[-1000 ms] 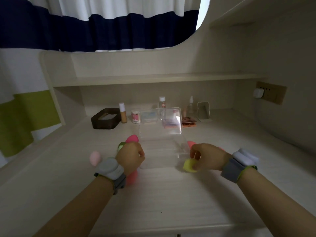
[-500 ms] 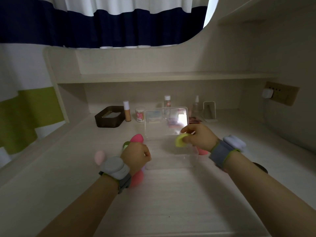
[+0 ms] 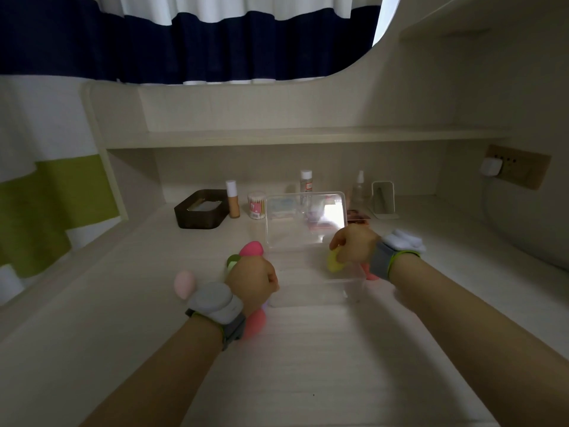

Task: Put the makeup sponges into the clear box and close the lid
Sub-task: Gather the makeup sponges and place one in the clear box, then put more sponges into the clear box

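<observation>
Right hand pinches a flat yellow-green makeup sponge between curled fingers, holding it over the right half of the clear rectangular plastic box. The sponge sits at or just inside the box's rim; contact with the box floor cannot be told. The transparent hinged lid stands upright behind the box, just beyond the right hand.

Left hand is curled into a fist at the box's left wall; whether it grips anything cannot be told, since the fingers face away. Around the left hand: a bright pink teardrop sponge just beyond it, a green sponge touching its far-left side, a pale pink egg-shaped sponge to its left, and a coral-red rounded sponge partly hidden under its wrist. Another coral-pink sponge shows just under the right wrist, outside the box.

Both wrists wear grey bands.
</observation>
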Motion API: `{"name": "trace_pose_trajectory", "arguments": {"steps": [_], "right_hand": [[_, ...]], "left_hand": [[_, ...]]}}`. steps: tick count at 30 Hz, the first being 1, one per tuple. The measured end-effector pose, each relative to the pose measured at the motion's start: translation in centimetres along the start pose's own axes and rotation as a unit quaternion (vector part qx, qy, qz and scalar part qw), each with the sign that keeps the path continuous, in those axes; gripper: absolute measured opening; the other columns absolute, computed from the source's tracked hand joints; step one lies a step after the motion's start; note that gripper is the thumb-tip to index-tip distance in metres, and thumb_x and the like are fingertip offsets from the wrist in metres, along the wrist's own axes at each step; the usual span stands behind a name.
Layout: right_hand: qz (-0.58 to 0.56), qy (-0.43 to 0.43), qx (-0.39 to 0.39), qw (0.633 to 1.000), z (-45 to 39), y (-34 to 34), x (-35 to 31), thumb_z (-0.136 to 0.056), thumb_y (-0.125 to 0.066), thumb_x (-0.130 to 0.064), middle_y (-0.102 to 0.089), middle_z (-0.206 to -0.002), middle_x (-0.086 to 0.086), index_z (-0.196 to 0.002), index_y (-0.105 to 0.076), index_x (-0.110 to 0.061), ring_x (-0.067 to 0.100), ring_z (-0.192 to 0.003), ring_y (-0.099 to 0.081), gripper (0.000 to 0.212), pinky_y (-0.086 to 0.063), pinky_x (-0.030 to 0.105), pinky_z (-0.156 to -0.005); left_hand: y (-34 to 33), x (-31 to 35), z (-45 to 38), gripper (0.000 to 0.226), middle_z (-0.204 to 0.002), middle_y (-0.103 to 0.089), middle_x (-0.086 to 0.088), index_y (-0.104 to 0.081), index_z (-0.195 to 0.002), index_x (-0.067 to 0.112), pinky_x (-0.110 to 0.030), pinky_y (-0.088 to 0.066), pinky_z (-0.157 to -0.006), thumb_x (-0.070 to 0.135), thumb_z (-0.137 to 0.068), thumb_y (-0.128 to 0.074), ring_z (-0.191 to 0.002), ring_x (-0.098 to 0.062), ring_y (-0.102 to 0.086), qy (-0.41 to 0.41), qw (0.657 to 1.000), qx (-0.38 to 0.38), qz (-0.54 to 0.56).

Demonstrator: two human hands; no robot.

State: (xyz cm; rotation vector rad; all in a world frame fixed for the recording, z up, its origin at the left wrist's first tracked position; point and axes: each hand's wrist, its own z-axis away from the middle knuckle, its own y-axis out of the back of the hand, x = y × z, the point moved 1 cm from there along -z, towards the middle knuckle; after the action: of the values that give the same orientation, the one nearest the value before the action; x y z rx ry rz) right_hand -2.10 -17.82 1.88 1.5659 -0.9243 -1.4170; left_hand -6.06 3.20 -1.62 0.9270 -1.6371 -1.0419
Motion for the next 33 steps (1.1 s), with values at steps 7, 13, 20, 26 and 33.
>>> {"name": "trace_pose_trajectory", "arguments": {"steps": [7,13,20,26,33], "right_hand": [[0.076,0.007,-0.024,0.997,0.0,-0.3,0.3,-0.082,-0.06,-0.017,-0.058,-0.13,0.005,-0.122,-0.061,-0.017,0.022,-0.118,-0.055,0.04,-0.044,0.027,-0.096],[0.128,-0.009,-0.016,0.992,-0.1,-0.3,0.6,-0.083,-0.059,-0.023,-0.066,-0.117,0.007,-0.113,-0.064,-0.016,0.025,-0.109,-0.061,0.031,-0.048,0.031,-0.085],[0.151,-0.005,0.005,0.989,-0.5,-0.8,0.9,-0.084,-0.057,-0.024,-0.067,-0.114,0.007,-0.109,-0.066,-0.016,0.026,-0.107,-0.062,0.028,-0.045,0.029,-0.079],[0.111,0.015,-0.019,0.993,-0.8,-0.3,0.9,-0.086,-0.057,-0.02,-0.063,-0.123,0.005,-0.12,-0.062,-0.016,0.022,-0.116,-0.057,0.034,-0.039,0.019,-0.082],[0.169,0.04,0.011,0.985,-1.1,-1.0,1.3,-0.081,-0.06,-0.018,-0.06,-0.121,0.005,-0.107,-0.071,-0.018,0.023,-0.115,-0.052,0.028,-0.041,0.024,-0.085]], "left_hand": [[-0.1,-0.1,0.0,0.022,-0.105,-0.073,-0.013,-0.073,-0.094,0.002,-0.03,-0.043,-0.101,0.015,-0.085,-0.057,-0.108,-0.024,-0.063,-0.002,1.0,0.001,-0.004],[-0.1,-0.1,0.0,0.022,-0.109,-0.072,-0.011,-0.072,-0.096,0.003,-0.03,-0.041,-0.103,0.016,-0.086,-0.057,-0.115,-0.022,-0.06,-0.007,1.0,0.001,-0.004],[-0.4,-0.2,0.0,0.022,-0.108,-0.073,-0.011,-0.073,-0.095,0.003,-0.031,-0.039,-0.105,0.015,-0.085,-0.058,-0.114,-0.022,-0.061,-0.013,1.0,0.015,-0.014],[-0.2,-0.2,-0.1,0.022,-0.102,-0.074,-0.011,-0.073,-0.094,0.003,-0.031,-0.042,-0.1,0.016,-0.084,-0.058,-0.102,-0.024,-0.065,-0.025,0.999,0.015,-0.022],[-0.2,-0.1,-0.1,0.023,-0.105,-0.073,-0.01,-0.072,-0.097,0.004,-0.031,-0.042,-0.1,0.016,-0.086,-0.056,-0.1,-0.023,-0.064,-0.022,0.999,0.006,-0.028]]}}
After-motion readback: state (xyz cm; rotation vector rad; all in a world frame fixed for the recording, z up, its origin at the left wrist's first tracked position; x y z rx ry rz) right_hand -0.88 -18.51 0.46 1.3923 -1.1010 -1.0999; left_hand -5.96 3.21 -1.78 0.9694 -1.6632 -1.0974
